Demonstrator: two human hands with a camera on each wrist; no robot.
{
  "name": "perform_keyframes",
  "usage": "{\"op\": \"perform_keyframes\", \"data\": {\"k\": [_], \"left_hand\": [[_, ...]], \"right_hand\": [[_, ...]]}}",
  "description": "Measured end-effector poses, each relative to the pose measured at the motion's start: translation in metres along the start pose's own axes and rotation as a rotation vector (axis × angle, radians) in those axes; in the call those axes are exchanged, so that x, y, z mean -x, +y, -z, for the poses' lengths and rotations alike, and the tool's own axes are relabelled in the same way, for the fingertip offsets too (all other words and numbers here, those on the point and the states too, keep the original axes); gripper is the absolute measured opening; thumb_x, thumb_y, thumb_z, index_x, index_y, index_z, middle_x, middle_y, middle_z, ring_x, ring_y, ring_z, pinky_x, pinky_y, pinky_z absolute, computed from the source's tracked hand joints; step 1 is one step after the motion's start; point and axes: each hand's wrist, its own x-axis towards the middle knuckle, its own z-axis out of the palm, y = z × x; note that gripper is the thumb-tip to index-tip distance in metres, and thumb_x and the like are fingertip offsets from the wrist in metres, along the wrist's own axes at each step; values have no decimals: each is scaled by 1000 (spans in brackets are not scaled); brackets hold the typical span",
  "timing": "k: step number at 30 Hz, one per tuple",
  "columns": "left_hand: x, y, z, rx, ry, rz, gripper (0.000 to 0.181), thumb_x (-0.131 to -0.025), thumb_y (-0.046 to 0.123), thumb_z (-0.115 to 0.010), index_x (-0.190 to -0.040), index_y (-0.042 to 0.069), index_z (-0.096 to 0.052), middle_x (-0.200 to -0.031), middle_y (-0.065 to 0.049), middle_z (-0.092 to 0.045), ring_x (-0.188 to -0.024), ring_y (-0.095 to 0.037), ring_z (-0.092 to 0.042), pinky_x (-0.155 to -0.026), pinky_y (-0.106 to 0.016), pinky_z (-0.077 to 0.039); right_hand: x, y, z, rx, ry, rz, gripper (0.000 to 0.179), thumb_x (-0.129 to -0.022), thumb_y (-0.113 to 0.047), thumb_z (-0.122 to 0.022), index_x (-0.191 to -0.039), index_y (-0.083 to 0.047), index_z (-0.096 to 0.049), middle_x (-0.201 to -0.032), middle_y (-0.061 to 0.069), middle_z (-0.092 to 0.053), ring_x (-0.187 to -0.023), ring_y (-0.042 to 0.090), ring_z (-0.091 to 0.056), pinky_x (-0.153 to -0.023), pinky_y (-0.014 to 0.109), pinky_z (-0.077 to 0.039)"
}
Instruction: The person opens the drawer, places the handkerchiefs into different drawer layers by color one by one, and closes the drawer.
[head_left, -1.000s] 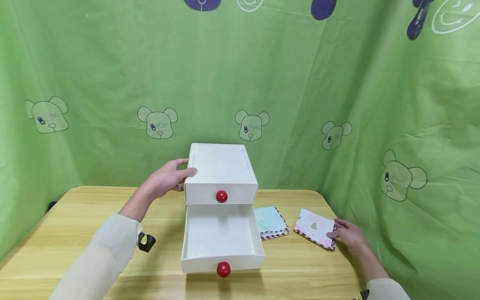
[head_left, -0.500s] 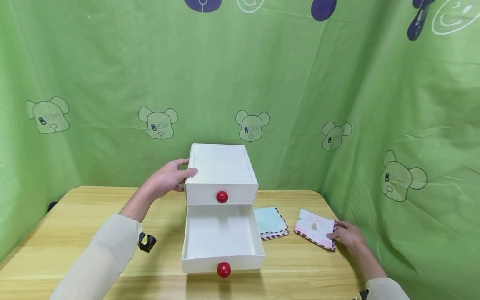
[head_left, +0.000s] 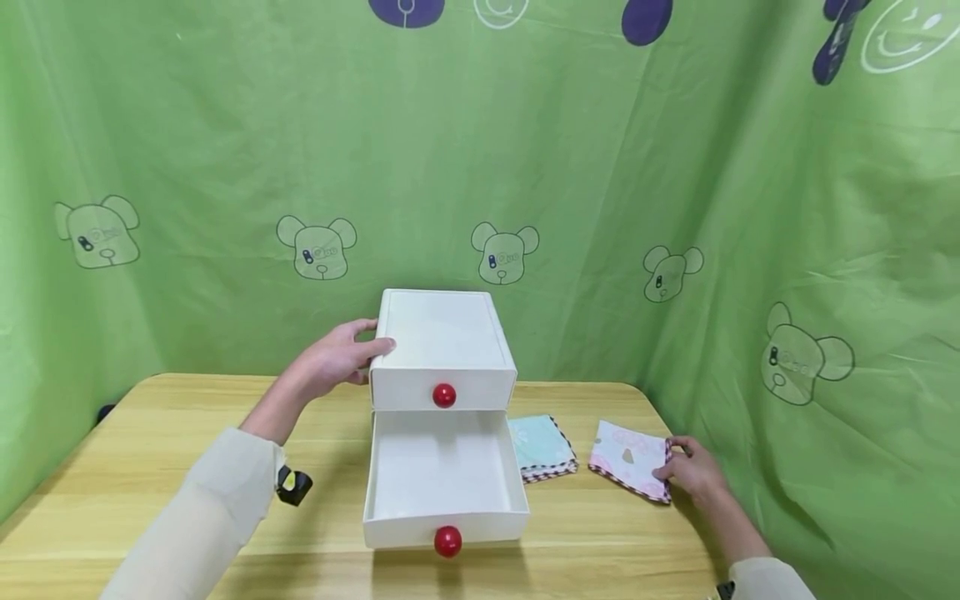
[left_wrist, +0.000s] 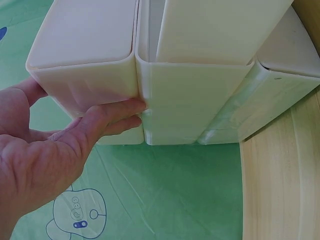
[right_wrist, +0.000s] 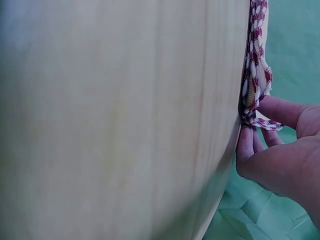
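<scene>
A white drawer unit (head_left: 442, 329) stands mid-table, its lower drawer (head_left: 442, 467) pulled out with nothing inside; the upper drawer is in. Both have red ball knobs. My left hand (head_left: 337, 354) grips the unit's upper left side, thumb over the top edge. In the left wrist view, its fingers (left_wrist: 112, 115) lie along the side wall. To the right, a folded white and pink handkerchief (head_left: 622, 458) with a checked border lies on the table. My right hand (head_left: 697, 471) pinches its right edge, thumb on top. That checked edge (right_wrist: 257, 65) shows in the right wrist view.
A folded mint-green handkerchief (head_left: 538, 442) lies between the drawer unit and the white one, partly hidden by the unit. The wooden table (head_left: 202, 467) has a rounded back right corner. Green curtains (head_left: 420, 192) with bear prints hang behind and at the sides.
My right fingers have shifted slightly at the white handkerchief's right edge. My left hand, the drawer unit and the mint-green handkerchief stay where they were.
</scene>
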Motion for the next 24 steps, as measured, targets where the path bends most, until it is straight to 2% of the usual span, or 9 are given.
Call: {"op": "perform_keyframes", "data": {"k": [6, 9, 17, 24], "left_hand": [[1, 0, -1, 4, 2, 1, 81, -94, 40, -57, -153, 9, -11, -118, -14, -61, -105, -26, -60, -95, -42, -49], [0, 1, -1, 14, -1, -1, 82, -94, 40, -58, -153, 9, -11, -120, -14, -61, -105, -26, -61, -95, -42, -49], [0, 0, -1, 13, 0, -9, 82, -93, 40, -58, -153, 9, -11, -121, -14, -60, -107, -27, -60, -95, -42, -49], [0, -1, -1, 14, 1, -9, 82, -93, 40, -58, -153, 9, -11, -121, -14, -61, -107, -27, -60, -95, -42, -50]], "right_hand": [[4, -3, -2, 31, 21, 25, 84, -70, -7, -75, -141, 2, -32, -132, 36, -41, -109, 44, -48, -91, 53, -42], [5, -5, -3, 23, 36, 13, 82, -70, -5, -75, -140, 5, -33, -130, 36, -43, -110, 44, -47, -90, 51, -42], [4, -9, -2, 21, 18, -37, 76, -73, -7, -74, -135, 15, -35, -132, 39, -38, -117, 50, -40, -100, 56, -36], [5, -10, -4, 50, 21, -21, 71, -74, -8, -73, -134, 11, -39, -129, 38, -40, -111, 46, -42, -89, 48, -41]]}}
